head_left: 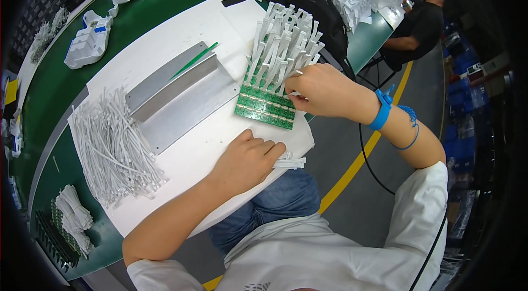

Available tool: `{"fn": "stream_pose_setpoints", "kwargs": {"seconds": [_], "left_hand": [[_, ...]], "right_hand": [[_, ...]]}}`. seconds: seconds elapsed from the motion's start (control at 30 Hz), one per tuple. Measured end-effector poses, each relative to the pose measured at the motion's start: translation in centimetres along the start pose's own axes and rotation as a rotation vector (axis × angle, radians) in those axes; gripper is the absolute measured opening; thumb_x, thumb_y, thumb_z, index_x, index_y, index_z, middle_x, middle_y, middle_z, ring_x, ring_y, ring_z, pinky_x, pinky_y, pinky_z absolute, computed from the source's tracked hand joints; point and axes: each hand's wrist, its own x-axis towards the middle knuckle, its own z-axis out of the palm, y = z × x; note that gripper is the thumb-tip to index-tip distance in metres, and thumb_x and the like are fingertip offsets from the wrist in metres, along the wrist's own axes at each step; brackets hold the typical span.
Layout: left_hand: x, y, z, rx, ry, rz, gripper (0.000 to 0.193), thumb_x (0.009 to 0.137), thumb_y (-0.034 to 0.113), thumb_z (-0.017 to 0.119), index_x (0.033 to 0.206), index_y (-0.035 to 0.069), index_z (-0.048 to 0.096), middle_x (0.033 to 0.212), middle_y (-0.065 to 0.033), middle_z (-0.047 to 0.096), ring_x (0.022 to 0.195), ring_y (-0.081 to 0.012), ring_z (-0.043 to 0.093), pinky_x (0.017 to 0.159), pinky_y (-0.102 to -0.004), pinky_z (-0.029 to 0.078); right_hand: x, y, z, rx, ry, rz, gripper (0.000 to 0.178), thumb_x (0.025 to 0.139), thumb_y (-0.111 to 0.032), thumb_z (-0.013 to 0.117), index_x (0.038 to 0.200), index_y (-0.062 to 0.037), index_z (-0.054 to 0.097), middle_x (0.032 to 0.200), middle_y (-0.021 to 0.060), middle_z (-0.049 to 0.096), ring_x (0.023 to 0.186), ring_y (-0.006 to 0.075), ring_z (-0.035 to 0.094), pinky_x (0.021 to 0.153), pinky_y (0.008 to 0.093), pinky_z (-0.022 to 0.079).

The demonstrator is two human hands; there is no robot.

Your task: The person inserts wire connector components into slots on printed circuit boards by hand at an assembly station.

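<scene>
A green circuit board panel [264, 108] lies on the white work surface, divided into rows of small boards. Many white flat cables [286, 43] stand up from its far rows, while the near rows carry bare connectors. My right hand [319, 90] is closed in a pinch at the panel's right edge, beside the standing cables; whatever its fingertips hold is hidden. Nearer to me, my left hand [245, 162] rests on the sheet with curled fingers around a few loose white flat cables [291, 164], whose ends stick out to the right.
An angled metal plate [187, 101] with a green stick [193, 60] on it stands left of the panel. A large heap of white cables [113, 148] lies farther left. A black bag [313, 7] sits behind the panel. A person [421, 27] sits at the far right.
</scene>
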Motion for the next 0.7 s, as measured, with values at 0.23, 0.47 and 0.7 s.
{"fn": "stream_pose_setpoints", "kwargs": {"seconds": [0.23, 0.47, 0.7], "left_hand": [[0.3, -0.2, 0.6, -0.002, 0.058, 0.011, 0.017, 0.079, 0.009, 0.065, 0.094, 0.010, 0.057, 0.074, -0.0020, 0.060, 0.071, -0.0184, 0.063, 0.074, -0.0331, 0.040], [1.4, -0.6, 1.0, -0.010, 0.074, 0.012, 0.016, 0.079, 0.008, 0.065, 0.093, 0.010, 0.057, 0.075, -0.0020, 0.061, 0.072, -0.0185, 0.063, 0.075, -0.0330, 0.040], [2.5, -1.1, 1.5, 0.001, 0.025, -0.005, 0.017, 0.079, 0.008, 0.065, 0.094, 0.010, 0.057, 0.076, -0.0020, 0.061, 0.073, -0.0182, 0.063, 0.075, -0.0328, 0.040]], "right_hand": [[0.6, 0.3, -0.3, -0.061, -0.081, -0.009, 0.007, 0.075, -0.007, 0.068, 0.076, -0.0008, 0.067, 0.072, 0.0180, 0.066, 0.069, 0.0368, 0.067, 0.065, 0.0433, 0.053], [1.5, 1.8, -0.6, 0.010, -0.159, -0.020, 0.010, 0.074, -0.007, 0.067, 0.070, 0.0027, 0.067, 0.068, 0.0236, 0.065, 0.069, 0.0415, 0.068, 0.063, 0.0454, 0.056], [1.9, 3.5, -0.6, 0.080, -0.141, -0.039, 0.007, 0.075, -0.003, 0.066, 0.072, 0.0027, 0.069, 0.069, 0.0204, 0.065, 0.068, 0.0373, 0.067, 0.066, 0.0417, 0.054]]}}
